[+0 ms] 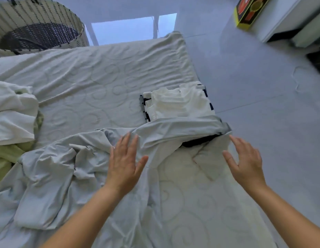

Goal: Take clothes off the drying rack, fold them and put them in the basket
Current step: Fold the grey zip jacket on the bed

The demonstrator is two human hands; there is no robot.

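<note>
Bed [102, 77], grey garment [48, 185], left hand [125, 163], right hand [245, 163], box [248, 11] print blurred

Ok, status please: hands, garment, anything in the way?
Left hand open, flat on grey garment; right hand open at its edge. Garment unfolded. Folded stack beyond.

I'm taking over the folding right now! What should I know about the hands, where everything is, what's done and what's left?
Left hand: open, fingers flat on the grey garment.
Right hand: open, at that garment's right edge, gripping nothing.
The grey garment lies crumpled and unfolded on the bed.
Done: a folded pile sits at the bed's right edge.
Left: fold the grey garment, then the white and green heap at the left, and move everything into the basket, where no clothes show yet. The drying rack is out of view.
</note>
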